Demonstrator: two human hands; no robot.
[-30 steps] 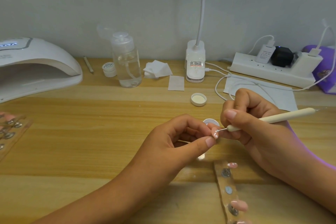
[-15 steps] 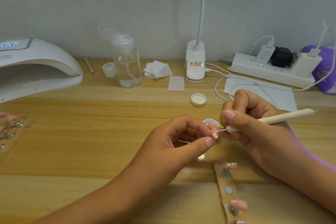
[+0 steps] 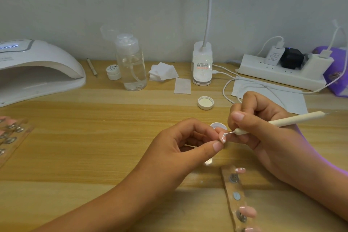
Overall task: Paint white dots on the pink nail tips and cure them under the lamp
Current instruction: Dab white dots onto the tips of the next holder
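My left hand (image 3: 180, 145) pinches a pink nail tip (image 3: 279, 137) between thumb and fingers; several white dots run along its edge. My right hand (image 3: 263, 130) grips a cream dotting pen (image 3: 290, 120), and its thin metal point touches the tip. Just behind the fingers sits a small open pot of white paint (image 3: 218, 125). A holder strip (image 3: 237, 199) at the near right carries more pink tips (image 3: 247, 211). Another strip with tips (image 3: 9, 133) lies at the left edge. The white curing lamp (image 3: 35, 69) stands at the back left.
Along the back wall stand a clear pump bottle (image 3: 131, 66), a small jar (image 3: 113, 72), cotton pads (image 3: 163, 74), a clip desk lamp (image 3: 202, 66) and a power strip (image 3: 282, 73) with cables. A loose white lid (image 3: 205, 102) lies mid-table, and a paper sheet (image 3: 271, 96) lies behind my right hand.
The pen point has shifted very slightly on the nail tip. Both hands stay in the same place.
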